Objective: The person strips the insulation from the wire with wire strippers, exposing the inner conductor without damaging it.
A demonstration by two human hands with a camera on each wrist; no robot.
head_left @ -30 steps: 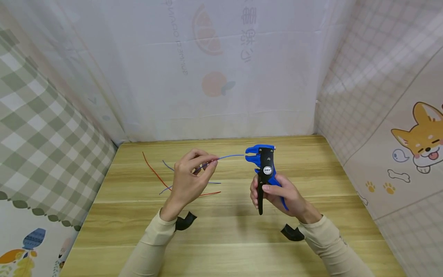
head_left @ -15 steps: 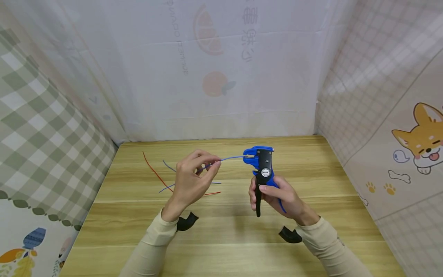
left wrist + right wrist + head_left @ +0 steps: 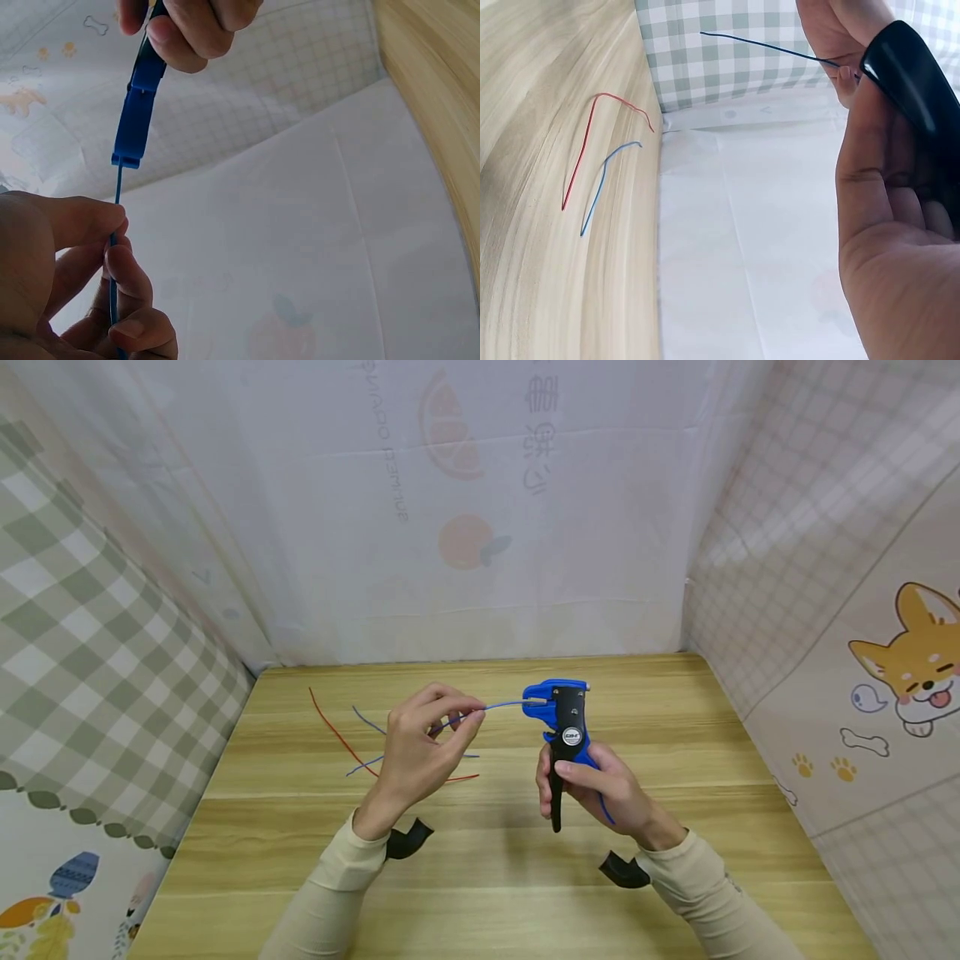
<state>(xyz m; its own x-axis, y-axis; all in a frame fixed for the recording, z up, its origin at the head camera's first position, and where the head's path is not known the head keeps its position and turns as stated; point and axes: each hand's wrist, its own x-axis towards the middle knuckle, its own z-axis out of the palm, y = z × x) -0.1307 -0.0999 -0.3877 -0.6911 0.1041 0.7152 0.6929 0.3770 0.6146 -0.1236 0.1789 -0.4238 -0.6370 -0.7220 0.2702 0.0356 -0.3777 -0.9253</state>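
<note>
In the middle of the head view the right hand (image 3: 600, 787) is gripping the handles of a blue and black wire stripper (image 3: 564, 727), fingers curled round both handles, with the tool standing roughly upright above the bench (image 3: 675, 710). Compared with a second ago the stripper is sitting slightly further left and lower in the frame, and the handles are looking closer together, as if the hand is squeezing them; the blue head (image 3: 135, 120) is now closing on the end of the blue wire (image 3: 502, 704), where before there was a small gap between wire tip and head. A pale glint is showing at the mouth of the head, possibly bared conductor, though the view is too small to be sure.

The left hand (image 3: 420, 747) is pinching that wire between thumb and fingertips (image 3: 120, 266), just left of the tool, and is drifting rightward with it, keeping the wire straight and nearly level into the head. So the wire end is seated in the stripper and the squeeze is likely under way.

On the bench in the left centre of the frame, behind the left hand, a red wire (image 3: 330, 727) and other blue wires (image 3: 604, 187) are lying loose, well apart from the tool.
</note>
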